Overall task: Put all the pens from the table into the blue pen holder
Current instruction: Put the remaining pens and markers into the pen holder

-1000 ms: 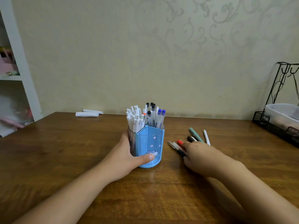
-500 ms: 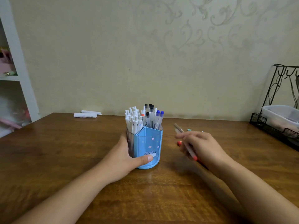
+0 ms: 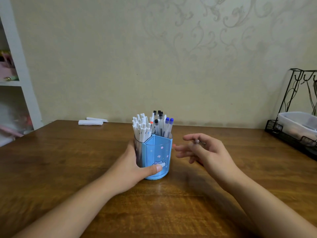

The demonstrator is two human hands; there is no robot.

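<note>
- Since the earlier frame, the right hand [image 3: 205, 152] has lifted off the table [image 3: 60, 160] and swung in beside the holder [image 3: 155, 157]; the loose pens that lay under it no longer show on the wood.
- Right hand now hangs just to the right of the holder, fingers loosely spread and pointing left toward it, blurred by motion.
- A small grey tip [image 3: 199, 142] shows between its thumb and fingers, probably the end of a pen pinched there; a reddish spot sits at the fingertip nearest the holder. How many pens it has, I cannot tell.
- Left hand [image 3: 132, 167] grips the holder from the left, thumb laid across the lower front, fingers wrapped round the back side.
- Holder stands upright on the table at centre, blue with a clear left section, split into compartments.
- White pens [image 3: 140, 127] fill the left compartment, standing tips-up in a tight bunch.
- Clear pens with black and blue caps [image 3: 163, 124] stand in the back right compartment.
- Front compartment looks blue-walled; its contents cannot be seen.
- Two white rolls [image 3: 91, 121] lie at the far edge of the table, well apart from the holder.
- Black wire rack [image 3: 291, 131] with a clear tub [image 3: 298, 122] sits at the far right.
- White shelf [image 3: 18, 66] stands at the left against the wall.
</note>
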